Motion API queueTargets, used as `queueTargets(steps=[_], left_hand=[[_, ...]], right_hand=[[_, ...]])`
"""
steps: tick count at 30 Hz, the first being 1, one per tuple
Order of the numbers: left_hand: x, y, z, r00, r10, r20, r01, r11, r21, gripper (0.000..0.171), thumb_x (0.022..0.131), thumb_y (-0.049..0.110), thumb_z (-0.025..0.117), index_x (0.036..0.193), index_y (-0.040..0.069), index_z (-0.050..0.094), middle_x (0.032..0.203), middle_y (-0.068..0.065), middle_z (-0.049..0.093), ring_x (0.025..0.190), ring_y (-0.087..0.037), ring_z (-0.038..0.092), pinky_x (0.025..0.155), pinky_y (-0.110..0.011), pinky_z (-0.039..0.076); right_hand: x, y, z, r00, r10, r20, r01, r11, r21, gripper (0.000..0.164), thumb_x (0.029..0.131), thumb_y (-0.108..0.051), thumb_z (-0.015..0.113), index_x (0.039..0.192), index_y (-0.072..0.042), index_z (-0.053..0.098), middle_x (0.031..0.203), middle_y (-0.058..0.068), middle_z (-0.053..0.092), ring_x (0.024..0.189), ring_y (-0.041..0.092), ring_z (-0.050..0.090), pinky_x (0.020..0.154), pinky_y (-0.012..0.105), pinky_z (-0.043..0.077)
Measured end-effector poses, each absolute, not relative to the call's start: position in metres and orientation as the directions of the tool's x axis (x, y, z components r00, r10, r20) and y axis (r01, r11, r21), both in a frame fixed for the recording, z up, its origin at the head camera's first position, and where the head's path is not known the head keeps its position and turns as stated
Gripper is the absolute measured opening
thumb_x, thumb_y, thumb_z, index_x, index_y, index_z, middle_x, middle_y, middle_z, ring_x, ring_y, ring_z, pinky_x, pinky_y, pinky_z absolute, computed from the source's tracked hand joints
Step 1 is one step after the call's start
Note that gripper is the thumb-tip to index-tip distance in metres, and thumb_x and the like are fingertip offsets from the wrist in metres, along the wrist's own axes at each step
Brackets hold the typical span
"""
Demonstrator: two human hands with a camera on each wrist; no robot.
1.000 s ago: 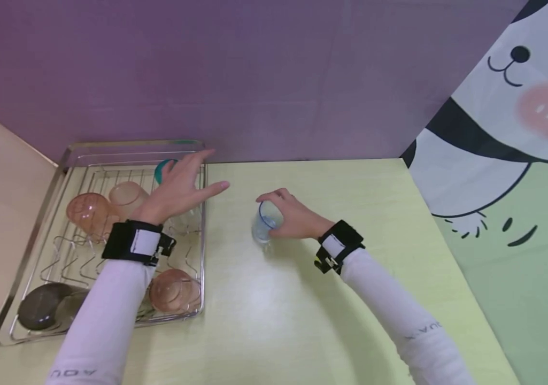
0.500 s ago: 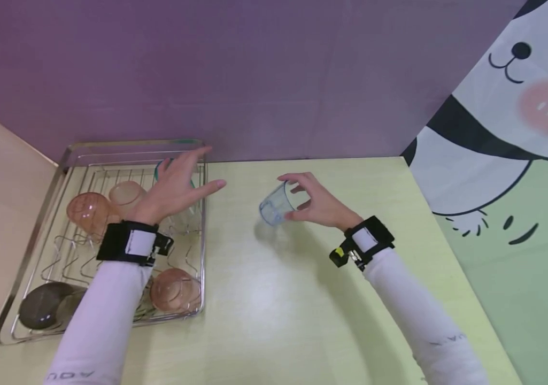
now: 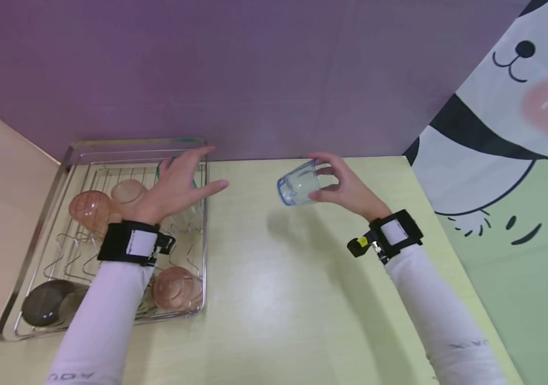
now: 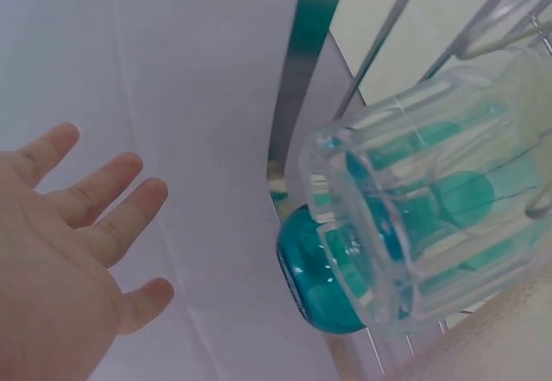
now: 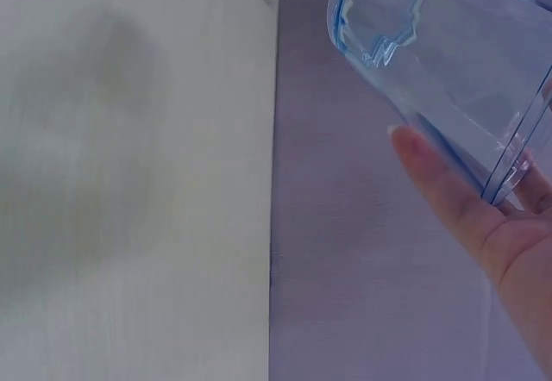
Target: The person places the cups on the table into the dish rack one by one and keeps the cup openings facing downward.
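Note:
My right hand [image 3: 346, 187] grips a clear bluish drinking glass [image 3: 299, 184] near its rim, thumb on one side and fingers on the other. The glass is tilted above the table, its base toward the left and its mouth toward my palm; in the right wrist view the glass [image 5: 457, 62] shows a blue-edged base. Over the far right part of the wire dish rack [image 3: 205, 214] my left hand [image 3: 175, 187] hovers with spread fingers, holding nothing. Beneath it, partly hidden, a clear ribbed glass [image 4: 466, 183] and a teal glass [image 4: 319, 269] lie in the rack.
Other glasses lie in the rack: an orange one [image 3: 93, 211], a pale pink one [image 3: 128, 193], a dark grey one [image 3: 45, 305] and a pink one [image 3: 176, 289]. The light wood table [image 3: 264, 299] meets a purple wall [image 3: 274, 80] at its back edge.
My right hand has lifted the bluish glass off the table, carried it right and toward the back, and tipped it from near upright to strongly tilted. The left hand has hardly moved.

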State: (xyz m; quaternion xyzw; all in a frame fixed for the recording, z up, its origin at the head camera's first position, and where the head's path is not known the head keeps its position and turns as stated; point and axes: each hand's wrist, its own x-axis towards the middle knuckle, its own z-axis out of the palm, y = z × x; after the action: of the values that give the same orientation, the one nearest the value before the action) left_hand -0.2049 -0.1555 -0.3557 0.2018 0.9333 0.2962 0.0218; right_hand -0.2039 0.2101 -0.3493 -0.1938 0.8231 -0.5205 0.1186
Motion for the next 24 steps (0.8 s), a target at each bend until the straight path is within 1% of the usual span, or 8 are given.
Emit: queueTargets(steps=[5, 9, 14, 17, 24], left_hand=[[-0.204, -0.154, -0.352, -0.916, 0.391, 0.089, 0.372, 0.745, 0.554, 0.087, 0.092, 0.062, 0.055, 0.157, 0.016, 0.022, 0.163, -0.013, 0.027, 0.151, -0.035, 0.021, 0.118, -0.068, 0.002], [-0.204, -0.155, -0.349, -0.914, 0.393, 0.102, 0.379, 0.735, 0.562, 0.088, 0.091, 0.062, 0.056, 0.157, 0.016, 0.022, 0.163, -0.013, 0.027, 0.151, -0.034, 0.022, 0.119, -0.067, 0.003], [-0.203, -0.151, -0.346, -0.908, 0.402, 0.115, 0.391, 0.718, 0.576, 0.088, 0.090, 0.062, 0.058, 0.158, 0.018, 0.022, 0.162, -0.012, 0.028, 0.151, -0.033, 0.023, 0.120, -0.065, 0.000], [-0.201, -0.147, -0.344, -0.903, 0.411, 0.121, 0.400, 0.708, 0.581, 0.089, 0.089, 0.062, 0.059, 0.158, 0.019, 0.021, 0.163, -0.010, 0.027, 0.151, -0.033, 0.022, 0.121, -0.064, -0.002], [-0.197, -0.135, -0.338, -0.890, 0.426, 0.162, 0.437, 0.697, 0.569, 0.092, 0.087, 0.063, 0.062, 0.157, 0.020, 0.023, 0.163, -0.007, 0.028, 0.151, -0.031, 0.023, 0.121, -0.064, -0.003]], right_hand=[[-0.203, 0.214, -0.339, -0.905, -0.423, 0.043, -0.195, 0.325, -0.925, 0.077, 0.083, -0.002, 0.072, 0.149, -0.013, 0.034, 0.144, 0.008, 0.034, 0.131, 0.031, 0.041, 0.086, 0.032, 0.058], [-0.202, 0.216, -0.332, -0.912, -0.404, 0.078, -0.203, 0.278, -0.939, 0.075, 0.084, -0.001, 0.071, 0.149, -0.017, 0.036, 0.142, 0.008, 0.036, 0.128, 0.027, 0.042, 0.084, 0.028, 0.058], [-0.199, 0.215, -0.325, -0.909, -0.403, 0.108, -0.216, 0.233, -0.948, 0.073, 0.085, -0.003, 0.071, 0.148, -0.020, 0.037, 0.142, 0.008, 0.036, 0.125, 0.025, 0.043, 0.084, 0.027, 0.059], [-0.197, 0.213, -0.322, -0.904, -0.409, 0.126, -0.227, 0.208, -0.951, 0.072, 0.085, -0.003, 0.071, 0.148, -0.020, 0.038, 0.142, 0.007, 0.037, 0.124, 0.025, 0.044, 0.084, 0.027, 0.059], [-0.192, 0.206, -0.317, -0.894, -0.422, 0.150, -0.227, 0.139, -0.964, 0.074, 0.084, 0.007, 0.065, 0.148, -0.016, 0.035, 0.138, 0.004, 0.041, 0.123, 0.024, 0.045, 0.085, 0.028, 0.059]])
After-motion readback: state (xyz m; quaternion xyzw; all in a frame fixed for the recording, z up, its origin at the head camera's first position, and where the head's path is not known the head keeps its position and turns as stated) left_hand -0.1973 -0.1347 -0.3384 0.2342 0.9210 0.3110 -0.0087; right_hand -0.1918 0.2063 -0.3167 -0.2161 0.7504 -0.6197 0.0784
